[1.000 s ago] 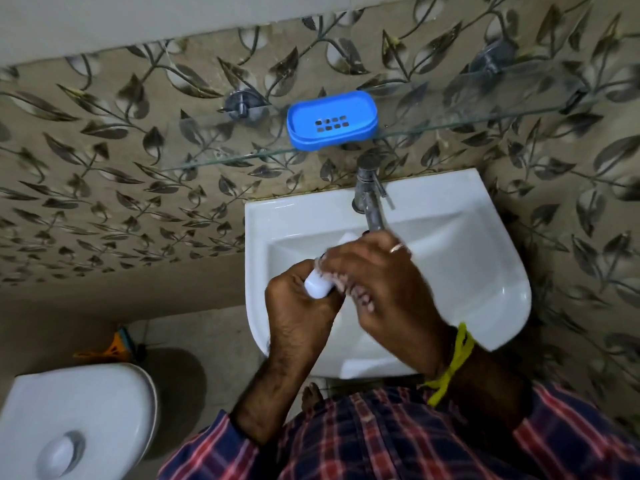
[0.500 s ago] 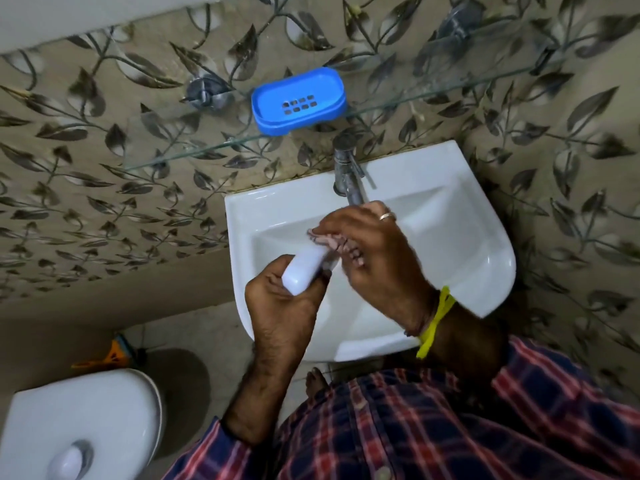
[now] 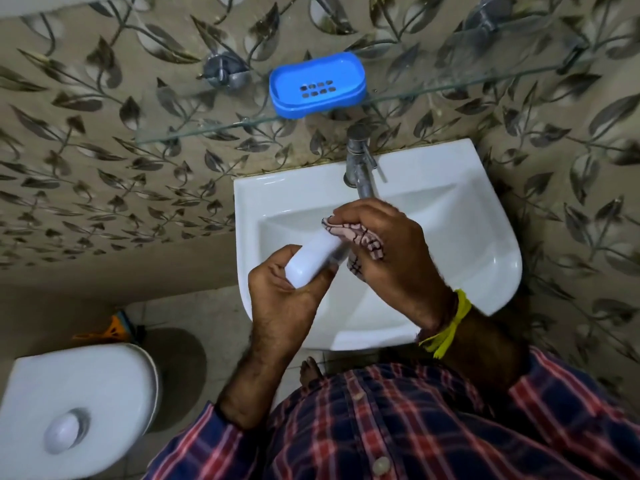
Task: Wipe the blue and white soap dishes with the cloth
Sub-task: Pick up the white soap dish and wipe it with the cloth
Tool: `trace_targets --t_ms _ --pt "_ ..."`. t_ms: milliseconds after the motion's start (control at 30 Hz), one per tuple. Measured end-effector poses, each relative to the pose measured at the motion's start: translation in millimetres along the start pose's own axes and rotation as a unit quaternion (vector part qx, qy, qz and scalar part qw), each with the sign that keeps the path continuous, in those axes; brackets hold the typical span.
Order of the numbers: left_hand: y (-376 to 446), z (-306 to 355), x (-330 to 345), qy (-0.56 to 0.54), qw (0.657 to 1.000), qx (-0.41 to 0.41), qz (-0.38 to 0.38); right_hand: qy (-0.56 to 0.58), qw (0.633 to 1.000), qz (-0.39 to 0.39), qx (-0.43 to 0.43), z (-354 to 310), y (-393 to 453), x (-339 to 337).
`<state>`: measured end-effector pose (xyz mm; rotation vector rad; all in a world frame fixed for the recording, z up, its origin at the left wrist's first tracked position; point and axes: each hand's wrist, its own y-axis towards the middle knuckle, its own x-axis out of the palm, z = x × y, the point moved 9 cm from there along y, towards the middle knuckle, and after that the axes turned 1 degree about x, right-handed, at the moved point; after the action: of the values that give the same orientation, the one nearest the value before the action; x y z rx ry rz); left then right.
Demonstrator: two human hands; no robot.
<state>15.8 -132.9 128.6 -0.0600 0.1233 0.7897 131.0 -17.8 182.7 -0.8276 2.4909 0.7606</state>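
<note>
Both bare forearms reach forward from rolled plaid sleeves and meet in front of the chest. The left hand point(image 3: 287, 296) is curled, knuckles up, with its fingers and thumb wrapped around the near end of the white soap dish point(image 3: 313, 259). The right hand point(image 3: 391, 258) arches over from the right, back of the hand up, fingers bent down and pinching a patterned cloth point(image 3: 363, 239) against the far end of the dish. A yellow thread point(image 3: 450, 323) circles the right wrist.

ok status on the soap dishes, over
Left hand grips white soap dish. Right hand presses cloth on it. Blue soap dish on shelf. Nothing blocking.
</note>
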Motion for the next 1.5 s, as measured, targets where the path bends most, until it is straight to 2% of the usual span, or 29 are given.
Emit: trace_targets --t_ms 133,233,333,433,500,567,633,700,733,833,867,967,1000,1100,1133,1233,1267,1400,1500 --pt "-4.1 0.3 0.7 -0.006 1.0 -0.002 0.0 0.157 0.977 0.006 0.147 41.9 -2.5 -4.8" --pt "-1.0 -8.0 -8.1 -0.053 0.999 -0.007 0.007 0.249 0.954 -0.04 0.161 46.4 -5.9 3.1" --pt "-2.0 -13.2 -7.5 -0.107 0.994 -0.021 -0.022 0.309 0.934 -0.056 0.172 47.2 -5.8 7.1" --pt "-0.8 -12.9 -8.8 -0.06 0.993 -0.056 -0.08 0.262 0.952 -0.071 0.14 35.8 1.5 1.5" --pt "7.2 -6.4 -3.2 0.067 0.985 -0.05 -0.149 0.203 0.969 -0.107 0.089 17.0 8.6 1.8" --pt "14.9 8.3 1.4 0.161 0.975 -0.021 -0.155 0.145 0.976 -0.154 0.044 -4.0 13.4 10.1" --pt "16.3 20.1 3.5 0.122 0.986 -0.006 -0.112 0.079 0.983 -0.162 -0.018 -24.4 13.8 13.1" --pt "11.2 25.7 0.9 0.035 0.996 0.007 -0.076 0.055 0.989 -0.122 -0.064 -35.7 11.4 7.5" --pt "9.0 25.9 -1.7 0.023 0.997 0.015 -0.066 0.072 0.991 -0.098 -0.059 -34.7 9.5 3.8" --pt "9.0 19.1 -3.9 0.06 0.996 0.005 -0.068 0.095 0.994 -0.06 -0.008 -21.8 5.0 4.9" --pt "9.1 17.6 -2.2 0.057 0.996 -0.001 -0.073 0.07 0.996 -0.054 -0.019 -24.2 2.1 8.0" --pt "9.5 20.5 0.5 0.008 0.996 0.001 -0.085 0.014 0.991 -0.051 -0.122 -46.4 -6.9 14.6" --pt "9.6 22.6 -0.3 -0.002 0.997 0.009 -0.082 0.021 0.991 -0.045 -0.12 -43.8 -5.8 11.4" --pt "9.7 25.4 -1.5 -0.004 0.998 0.014 -0.059 0.076 0.997 0.0 -0.033 -16.4 3.7 -7.7" --pt "10.1 25.2 0.0 0.0 0.998 0.012 -0.059 0.076 0.996 0.004 -0.037 -17.8 2.9 -9.0" --pt "11.2 23.8 4.3 -0.042 0.996 0.013 -0.081 0.035 0.988 -0.042 -0.143 -48.7 -9.4 11.3" --pt "11.5 22.2 3.0 -0.049 0.995 0.017 -0.081 0.032 0.988 -0.047 -0.145 -50.0 -9.9 14.8" --pt "7.4 17.2 -3.2 -0.039 0.998 0.011 -0.045 0.158 0.987 -0.019 0.019 -8.1 1.5 0.5" --pt "8.8 17.0 -5.2 -0.101 0.995 0.002 -0.021 0.188 0.98 -0.054 0.026 -10.6 5.2 4.0"
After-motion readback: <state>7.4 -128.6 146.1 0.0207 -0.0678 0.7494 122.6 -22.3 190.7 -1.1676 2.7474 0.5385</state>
